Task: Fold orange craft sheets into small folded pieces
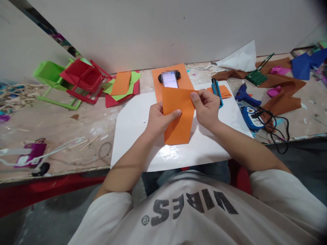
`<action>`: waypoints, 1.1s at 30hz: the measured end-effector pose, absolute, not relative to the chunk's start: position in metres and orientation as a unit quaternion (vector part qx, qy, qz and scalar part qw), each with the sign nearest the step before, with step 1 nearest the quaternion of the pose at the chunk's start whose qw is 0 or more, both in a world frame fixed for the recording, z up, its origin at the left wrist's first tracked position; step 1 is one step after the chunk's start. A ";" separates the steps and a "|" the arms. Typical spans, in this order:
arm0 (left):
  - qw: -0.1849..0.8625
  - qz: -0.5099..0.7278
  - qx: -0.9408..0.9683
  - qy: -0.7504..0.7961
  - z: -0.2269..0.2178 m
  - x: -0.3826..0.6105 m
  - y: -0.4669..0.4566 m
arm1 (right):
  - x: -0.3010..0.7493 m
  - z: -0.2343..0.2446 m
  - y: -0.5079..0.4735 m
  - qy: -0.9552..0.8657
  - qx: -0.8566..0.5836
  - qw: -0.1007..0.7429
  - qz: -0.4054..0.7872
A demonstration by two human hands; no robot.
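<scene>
An orange sheet (178, 126), apparently paper or thin felt, is held up over the white board (133, 136). My left hand (159, 119) grips its left edge, thumb lying across the front and fingers behind. At the upper right corner my right hand (207, 107) pinches the sheet between thumb and fingers. Behind it, another orange sheet (157, 85) lies flat with a lit phone (171, 80) on top. Just beyond my right hand are a blue cutter-like tool (216, 90) and small orange pieces (225, 91).
Red (84, 78) and green (51, 75) miniature chairs stand at the left, beside stacked coloured sheets (121, 85). To the right lie a blue glue gun (246, 95), a blue device (251, 118) with black cable, and brown scraps (283, 98). A purple object (32, 153) with white cords sits left.
</scene>
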State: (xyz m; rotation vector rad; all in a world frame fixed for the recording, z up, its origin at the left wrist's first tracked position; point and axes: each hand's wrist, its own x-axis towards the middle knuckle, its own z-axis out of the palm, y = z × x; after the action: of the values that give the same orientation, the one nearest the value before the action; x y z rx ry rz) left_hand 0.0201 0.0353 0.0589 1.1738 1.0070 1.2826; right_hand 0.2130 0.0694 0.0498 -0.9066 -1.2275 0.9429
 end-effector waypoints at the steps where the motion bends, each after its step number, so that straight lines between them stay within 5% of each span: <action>1: 0.537 0.540 0.492 0.421 0.059 0.020 0.035 | 0.213 0.049 0.070 -0.532 -0.393 0.621 0.419; 33: 0.534 0.556 0.484 0.415 0.057 0.020 0.038 | 0.217 0.044 0.083 -0.591 -0.362 0.603 0.397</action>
State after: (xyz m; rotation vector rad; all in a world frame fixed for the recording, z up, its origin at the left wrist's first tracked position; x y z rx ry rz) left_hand 0.0204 0.0382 0.0572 1.1531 0.9888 1.3255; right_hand 0.2166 0.0833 0.0440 -0.8374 -1.3679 0.9184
